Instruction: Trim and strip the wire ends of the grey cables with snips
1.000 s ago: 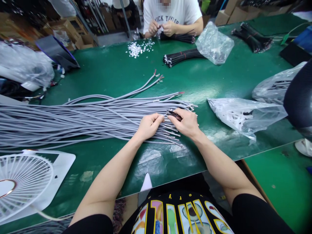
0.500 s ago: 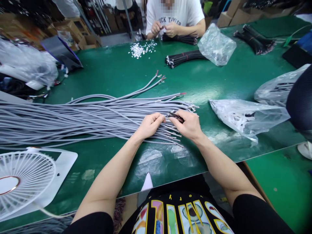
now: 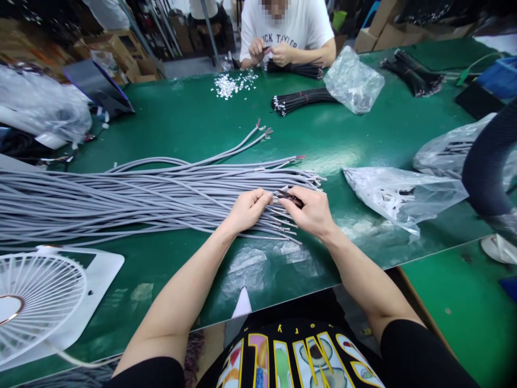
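The green table [image 3: 173, 121] bears grey cables [image 3: 141, 203], black bundles [image 3: 309, 97], white bits [image 3: 226, 85], plastic bags [image 3: 428, 199] and a fan [image 3: 48, 296].

And here are the two bare hands, close together over the table [image 3: 181, 129]! The left hand [image 3: 251, 209] pinches a cable near its end, the right hand [image 3: 310, 209] grips a dark-handled tool [image 3: 294, 200], its tip right up by the left fingers. Beneath them, grey cables [image 3: 121, 203] sweep in from the left, frayed ends to the right, two of them splaying away at the back. A white fan [image 3: 44, 296] sits front left; over on the right, a clear bag [image 3: 398, 193] of white pieces lies on its side. Across the way, a person in a white shirt [image 3: 309, 32] works behind scattered white bits [image 3: 228, 85], a black cable bundle [image 3: 302, 101] touching a crumpled clear bag [image 3: 354, 81]
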`<action>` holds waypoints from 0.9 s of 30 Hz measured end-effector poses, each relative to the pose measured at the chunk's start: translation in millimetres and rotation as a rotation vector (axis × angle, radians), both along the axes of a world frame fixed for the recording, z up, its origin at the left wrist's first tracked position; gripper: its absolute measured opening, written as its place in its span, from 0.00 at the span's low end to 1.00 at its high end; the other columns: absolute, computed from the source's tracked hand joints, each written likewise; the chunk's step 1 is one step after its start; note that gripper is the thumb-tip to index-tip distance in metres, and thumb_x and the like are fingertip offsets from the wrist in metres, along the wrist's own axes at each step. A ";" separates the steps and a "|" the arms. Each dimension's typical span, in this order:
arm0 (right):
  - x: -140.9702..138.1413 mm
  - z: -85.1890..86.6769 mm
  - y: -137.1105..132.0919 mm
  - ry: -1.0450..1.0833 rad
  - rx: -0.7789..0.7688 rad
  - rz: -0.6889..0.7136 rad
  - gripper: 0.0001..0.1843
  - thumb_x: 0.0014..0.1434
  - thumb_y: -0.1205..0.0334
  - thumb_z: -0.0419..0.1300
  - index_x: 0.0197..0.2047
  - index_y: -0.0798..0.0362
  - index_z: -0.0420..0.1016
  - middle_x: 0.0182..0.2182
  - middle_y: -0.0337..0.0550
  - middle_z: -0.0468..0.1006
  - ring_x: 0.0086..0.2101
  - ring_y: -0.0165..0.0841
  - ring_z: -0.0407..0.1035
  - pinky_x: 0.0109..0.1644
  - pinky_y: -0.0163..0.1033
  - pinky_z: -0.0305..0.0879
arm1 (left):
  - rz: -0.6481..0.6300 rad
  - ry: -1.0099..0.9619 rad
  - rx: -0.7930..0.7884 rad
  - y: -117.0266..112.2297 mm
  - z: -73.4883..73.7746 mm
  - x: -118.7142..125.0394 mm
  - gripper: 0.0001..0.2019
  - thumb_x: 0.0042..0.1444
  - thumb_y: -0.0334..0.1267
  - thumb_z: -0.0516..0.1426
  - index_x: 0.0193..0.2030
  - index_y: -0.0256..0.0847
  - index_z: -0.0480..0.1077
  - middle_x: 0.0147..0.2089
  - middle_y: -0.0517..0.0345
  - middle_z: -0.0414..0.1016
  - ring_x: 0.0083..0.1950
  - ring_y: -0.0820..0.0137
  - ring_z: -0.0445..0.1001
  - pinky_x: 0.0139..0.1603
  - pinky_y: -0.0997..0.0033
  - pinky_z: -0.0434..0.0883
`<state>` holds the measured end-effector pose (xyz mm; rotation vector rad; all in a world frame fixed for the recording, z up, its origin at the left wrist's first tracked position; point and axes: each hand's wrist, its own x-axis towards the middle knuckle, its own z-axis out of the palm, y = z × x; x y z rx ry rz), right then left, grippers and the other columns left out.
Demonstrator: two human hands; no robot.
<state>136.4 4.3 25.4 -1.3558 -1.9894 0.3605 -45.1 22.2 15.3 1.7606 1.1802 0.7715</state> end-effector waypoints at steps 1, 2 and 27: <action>2.2 0.6 0.4 -0.001 0.002 -0.003 0.15 0.58 0.55 0.57 0.24 0.53 0.65 0.21 0.37 0.68 0.23 0.27 0.59 0.29 0.34 0.50 | 0.010 -0.019 -0.018 0.2 0.4 0.4 0.19 0.60 0.51 0.49 0.30 0.37 0.68 0.17 0.66 0.56 0.20 0.77 0.54 0.23 0.75 0.54; 5.0 1.2 1.2 -0.010 -0.003 -0.009 0.15 0.58 0.54 0.57 0.24 0.52 0.66 0.21 0.36 0.68 0.23 0.27 0.59 0.29 0.34 0.50 | 0.024 -0.043 -0.042 0.6 0.8 0.9 0.19 0.60 0.51 0.49 0.30 0.37 0.69 0.17 0.66 0.57 0.20 0.77 0.54 0.23 0.75 0.54; 8.9 10.3 1.4 0.364 0.053 -0.105 0.14 0.58 0.54 0.57 0.25 0.52 0.64 0.21 0.35 0.62 0.23 0.27 0.56 0.29 0.33 0.54 | 0.009 0.046 0.024 -1.0 -1.3 1.6 0.18 0.62 0.49 0.48 0.30 0.38 0.69 0.20 0.64 0.67 0.22 0.75 0.62 0.28 0.74 0.59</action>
